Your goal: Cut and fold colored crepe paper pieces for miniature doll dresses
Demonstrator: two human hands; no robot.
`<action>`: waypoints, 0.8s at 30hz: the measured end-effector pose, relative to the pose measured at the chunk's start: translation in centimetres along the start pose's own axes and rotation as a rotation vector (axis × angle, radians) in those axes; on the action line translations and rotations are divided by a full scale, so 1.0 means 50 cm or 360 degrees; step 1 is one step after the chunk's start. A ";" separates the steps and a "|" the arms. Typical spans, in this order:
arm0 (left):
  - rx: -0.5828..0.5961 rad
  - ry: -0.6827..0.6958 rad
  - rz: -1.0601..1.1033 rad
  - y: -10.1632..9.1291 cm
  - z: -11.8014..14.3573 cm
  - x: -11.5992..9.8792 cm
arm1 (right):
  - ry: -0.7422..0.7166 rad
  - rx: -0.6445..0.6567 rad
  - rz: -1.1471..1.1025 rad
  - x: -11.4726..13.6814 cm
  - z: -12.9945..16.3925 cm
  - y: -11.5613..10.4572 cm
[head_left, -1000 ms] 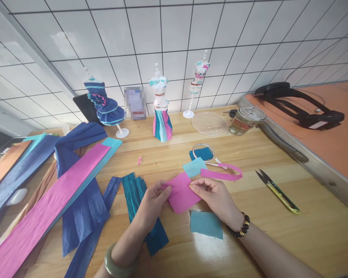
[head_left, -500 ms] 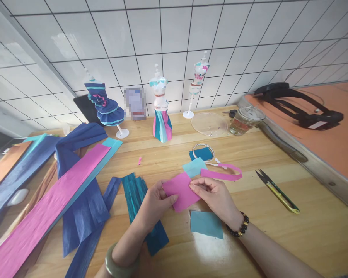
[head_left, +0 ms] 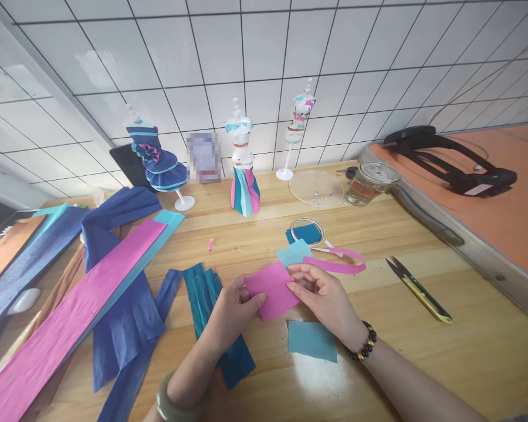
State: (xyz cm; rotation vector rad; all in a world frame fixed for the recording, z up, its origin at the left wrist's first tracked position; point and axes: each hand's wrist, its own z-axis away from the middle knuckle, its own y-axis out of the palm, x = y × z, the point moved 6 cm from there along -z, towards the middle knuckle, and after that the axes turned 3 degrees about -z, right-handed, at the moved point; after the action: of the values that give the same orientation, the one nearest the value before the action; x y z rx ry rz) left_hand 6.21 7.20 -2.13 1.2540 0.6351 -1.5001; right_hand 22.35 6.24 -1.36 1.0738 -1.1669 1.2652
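Observation:
Between both hands is a pink crepe paper piece (head_left: 273,292), roughly square. My left hand (head_left: 235,308) pinches its left edge, thumb on top. At its right edge, my right hand (head_left: 321,296) grips it between thumb and fingers. A light-blue paper rectangle (head_left: 312,341) lies on the table just below my right hand. Behind the held piece are a pale turquoise paper square (head_left: 293,252) and a curled pink paper strip (head_left: 338,261). Pleated teal paper (head_left: 205,296) runs partly under my left forearm.
Thread snips (head_left: 420,292) lie at the right. Three small mannequins stand at the back: one in a blue dress (head_left: 165,167), one in a striped skirt (head_left: 245,193), one bare-stemmed (head_left: 297,120). A glass jar (head_left: 369,184) and tape roll (head_left: 307,231) are nearby. Long paper strips (head_left: 92,281) cover the left.
The view has shifted very slightly. My right fingers have lifted and spread a little above the pink piece; both hands still hold it in nearly the same place.

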 end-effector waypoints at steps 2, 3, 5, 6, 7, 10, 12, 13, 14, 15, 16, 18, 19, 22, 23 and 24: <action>0.0005 -0.0021 -0.0026 -0.001 0.000 0.001 | -0.0009 -0.0013 0.0021 0.000 0.000 -0.002; 0.0017 -0.0033 -0.0037 0.000 0.001 0.002 | -0.0011 -0.0020 0.0030 -0.001 -0.001 -0.003; 0.0054 -0.0047 -0.0040 0.001 0.002 0.002 | -0.0012 -0.0035 0.0043 -0.001 -0.001 -0.004; 0.0078 -0.0051 -0.0032 0.002 0.002 0.002 | -0.0014 -0.0043 0.0047 -0.002 -0.002 -0.005; 0.0100 -0.0053 -0.0021 0.004 0.003 0.002 | -0.0015 -0.0051 0.0049 -0.002 -0.002 -0.006; 0.0143 -0.0052 0.0001 0.007 0.004 0.002 | -0.0018 -0.0064 0.0054 -0.002 -0.002 -0.007; 0.0135 -0.0056 -0.0008 0.006 0.003 0.002 | -0.0020 -0.0063 0.0059 -0.003 -0.002 -0.008; 0.0124 -0.0059 -0.0018 0.006 0.002 0.003 | -0.0021 -0.0061 0.0062 -0.003 -0.001 -0.008; 0.0115 -0.0063 -0.0027 0.005 0.001 0.003 | -0.0022 -0.0056 0.0067 -0.003 -0.001 -0.008; 0.0107 -0.0067 -0.0036 0.004 0.001 0.003 | -0.0024 -0.0053 0.0075 -0.004 -0.001 -0.008; 0.0103 -0.0069 -0.0042 0.004 0.000 0.004 | -0.0026 -0.0050 0.0085 -0.004 -0.001 -0.008; 0.0103 -0.0071 -0.0053 0.003 0.000 0.004 | -0.0029 -0.0045 0.0110 -0.003 0.000 -0.007; 0.0102 -0.0072 -0.0058 0.003 0.000 0.004 | -0.0031 -0.0045 0.0120 -0.003 0.000 -0.007; 0.0088 -0.0072 -0.0073 0.001 0.001 0.003 | -0.0043 -0.0054 0.0119 0.000 0.000 -0.007; 0.0082 -0.0068 -0.0078 0.000 0.001 0.003 | -0.0046 -0.0056 0.0109 0.001 0.000 -0.007; 0.0079 -0.0062 -0.0083 0.000 0.001 0.002 | -0.0046 -0.0057 0.0098 0.002 0.000 -0.006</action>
State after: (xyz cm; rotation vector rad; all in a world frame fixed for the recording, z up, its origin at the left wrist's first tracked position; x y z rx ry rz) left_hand 6.19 7.11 -2.21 1.2511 0.6125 -1.5879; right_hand 22.66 6.22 -1.23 1.0398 -1.2479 1.2754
